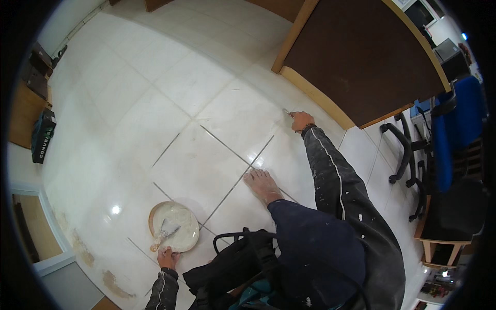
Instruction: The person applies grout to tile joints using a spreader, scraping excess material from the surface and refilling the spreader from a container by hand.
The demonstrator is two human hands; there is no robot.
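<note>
Here, we rest one left hand [168, 257] at the near rim of one bowl [152, 219] of white paste [187, 235]; whether it grips, we cannot tell. One scraper [164, 232] lies in the bowl. Past one bare foot [262, 186], our right hand [301, 122] grips one small tool [286, 111] near one brown panel [356, 62].

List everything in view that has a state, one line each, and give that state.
Bowl: open, whitish paste inside
Putty knife: lying in the bowl
Left hand: at the bowl's edge, grip unclear
Right hand: closed on a small tool
Nearer tile joints: mostly dark
Farther joints: pale
Foot: bare
Office chair: standing on its wheeled base
</note>
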